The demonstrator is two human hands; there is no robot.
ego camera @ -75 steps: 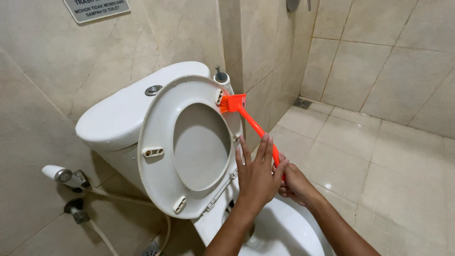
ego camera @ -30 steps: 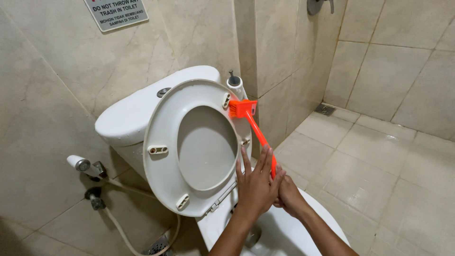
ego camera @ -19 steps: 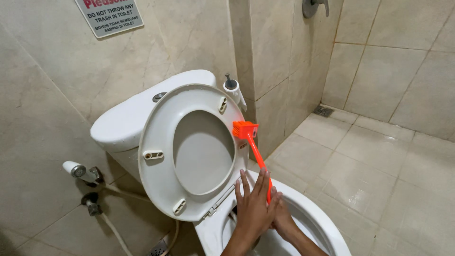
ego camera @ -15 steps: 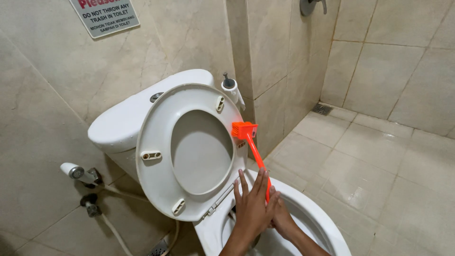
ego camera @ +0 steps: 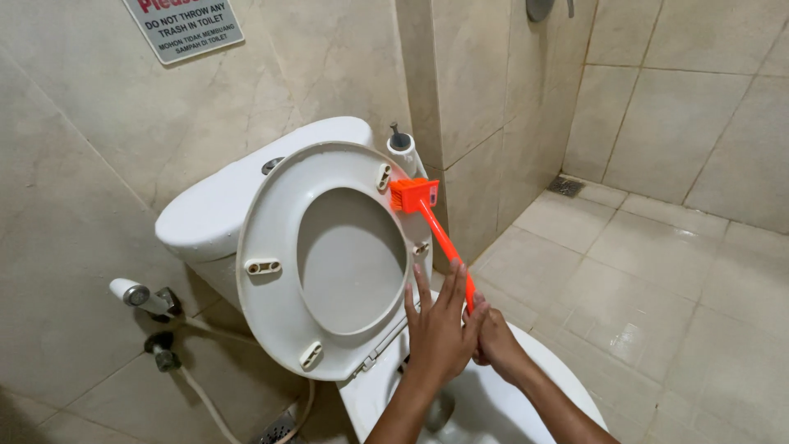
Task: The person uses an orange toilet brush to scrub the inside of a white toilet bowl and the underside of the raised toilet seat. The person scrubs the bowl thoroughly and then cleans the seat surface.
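My right hand (ego camera: pixel 496 344) grips the handle of an orange toilet brush (ego camera: pixel 429 218), whose bristle head presses on the right rim of the raised white toilet seat (ego camera: pixel 271 238). My left hand (ego camera: pixel 438 325) is spread flat with fingers apart, resting against the seat's lower right edge beside the handle. The seat stands upright against the white cistern (ego camera: pixel 222 197). Below my arms is the white toilet bowl (ego camera: pixel 542 374), partly hidden by them.
A small white bottle (ego camera: pixel 400 148) stands behind the seat by a tiled wall column. A bidet sprayer and hose (ego camera: pixel 148 302) hang on the left wall, a sign (ego camera: pixel 182 26) above. Wet beige floor tiles with a drain (ego camera: pixel 565 186) spread to the right.
The brush head has slid along the seat's right rim, down a little and then back up toward the top. My left hand stays flat on the seat edge.
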